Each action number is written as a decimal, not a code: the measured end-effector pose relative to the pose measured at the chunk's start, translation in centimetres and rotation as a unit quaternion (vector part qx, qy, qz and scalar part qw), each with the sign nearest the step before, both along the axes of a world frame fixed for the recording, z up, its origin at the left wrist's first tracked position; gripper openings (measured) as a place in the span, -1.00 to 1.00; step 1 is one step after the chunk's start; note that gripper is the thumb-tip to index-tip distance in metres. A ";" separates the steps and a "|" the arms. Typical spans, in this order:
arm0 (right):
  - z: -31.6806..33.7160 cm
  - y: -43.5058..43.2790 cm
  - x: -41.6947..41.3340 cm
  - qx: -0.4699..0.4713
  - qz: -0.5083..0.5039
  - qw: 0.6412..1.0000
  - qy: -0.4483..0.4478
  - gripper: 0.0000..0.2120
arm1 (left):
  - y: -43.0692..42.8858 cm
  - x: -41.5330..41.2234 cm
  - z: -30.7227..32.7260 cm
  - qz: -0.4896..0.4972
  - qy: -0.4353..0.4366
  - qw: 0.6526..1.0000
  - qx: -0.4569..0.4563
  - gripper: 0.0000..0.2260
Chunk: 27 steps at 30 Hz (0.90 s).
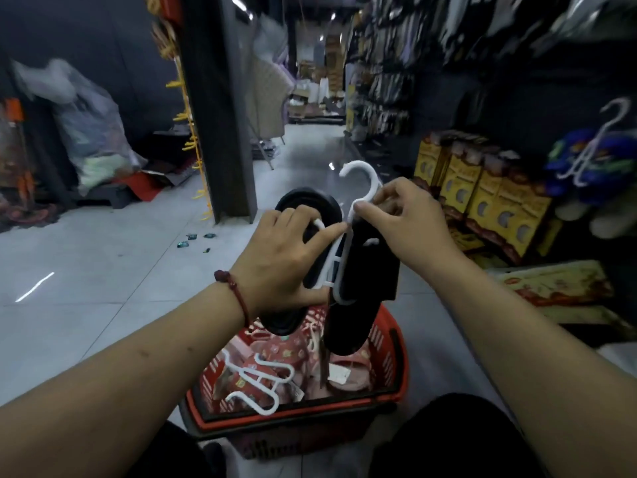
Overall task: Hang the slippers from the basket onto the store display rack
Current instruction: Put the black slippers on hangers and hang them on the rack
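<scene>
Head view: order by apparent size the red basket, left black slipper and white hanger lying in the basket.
1. red basket
2. left black slipper
3. white hanger
The slipper is nearer the camera.

Basket (296,415) on floor just before me, more slippers (275,353) and a loose hanger (262,381) in it. Above it, slipper pair (350,322) on its hanger (365,177): my left hand (286,257) grips the pair's left side, my right hand (410,222) pinches the hanger. Pillar (220,132) behind, boxes (482,188) right, hung slippers (586,160) beyond them, bags (93,132) far left.
</scene>
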State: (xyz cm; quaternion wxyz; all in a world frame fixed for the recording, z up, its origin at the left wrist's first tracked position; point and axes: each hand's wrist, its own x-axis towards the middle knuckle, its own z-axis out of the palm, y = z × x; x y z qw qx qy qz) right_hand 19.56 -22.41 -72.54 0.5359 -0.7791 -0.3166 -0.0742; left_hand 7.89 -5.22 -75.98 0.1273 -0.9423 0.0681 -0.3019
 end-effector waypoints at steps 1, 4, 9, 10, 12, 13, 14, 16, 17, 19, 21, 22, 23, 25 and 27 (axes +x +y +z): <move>1.4 -1.2 0.0 0.004 -0.008 1.000 0.006 -0.76 | -1.1 0.1 1.2 -0.009 -0.009 1.000 0.005 -0.23; 5.6 -5.0 0.5 0.032 -0.024 0.997 0.066 -0.76 | -4.2 0.8 4.8 -0.040 -0.037 0.998 0.021 -0.20; 12.0 -12.0 0.5 0.059 -0.059 0.989 0.120 -0.77 | -9.5 2.9 10.1 -0.083 -0.062 0.993 0.053 -0.13; 13.1 -13.4 0.4 0.064 -0.071 0.988 0.120 -0.78 | -10.5 3.5 11.1 -0.090 -0.063 0.992 0.056 -0.13; 15.0 -16.2 0.5 0.071 -0.093 0.987 0.111 -0.78 | -12.8 4.7 13.4 -0.110 -0.057 0.990 0.062 -0.13; 16.0 -17.7 0.4 0.073 -0.106 0.986 0.106 -0.79 | -14.0 5.3 14.6 -0.123 -0.047 0.989 0.064 -0.13; 17.1 -19.3 0.3 0.074 -0.119 0.985 0.097 -0.80 | -15.3 5.9 15.9 -0.136 -0.033 0.988 0.065 -0.13; 19.6 -22.5 -0.2 0.072 -0.150 0.984 0.065 -0.82 | -18.0 7.3 18.7 -0.174 0.003 0.983 0.052 -0.13; 20.8 -24.1 -0.5 0.072 -0.167 0.982 0.050 -0.82 | -19.4 7.9 20.2 -0.205 0.033 0.978 0.020 -0.15; 23.1 -27.2 -1.0 0.066 -0.201 0.977 0.024 -0.84 | -22.6 8.9 23.2 -0.295 0.098 0.945 -0.103 -0.30; 25.2 -30.3 -1.6 0.063 -0.243 0.968 0.005 -0.84 | -26.0 10.2 26.0 -0.365 0.106 0.899 -0.217 -0.51; 26.2 -31.8 -2.0 0.068 -0.262 0.963 -0.004 -0.84 | -27.6 10.9 27.3 -0.380 0.081 0.888 -0.248 -0.63; 27.2 -33.2 -2.4 0.073 -0.279 0.957 -0.012 -0.83 | -29.4 11.7 28.5 -0.387 0.047 0.882 -0.266 -0.73; 29.0 -35.9 -3.4 0.077 -0.316 0.945 -0.024 -0.83 | -32.9 13.0 30.7 -0.399 -0.030 0.868 -0.295 -0.87; 30.5 -38.2 -4.6 0.076 -0.351 0.933 -0.033 -0.83 | -36.3 13.7 32.8 -0.414 -0.114 0.845 -0.318 -0.94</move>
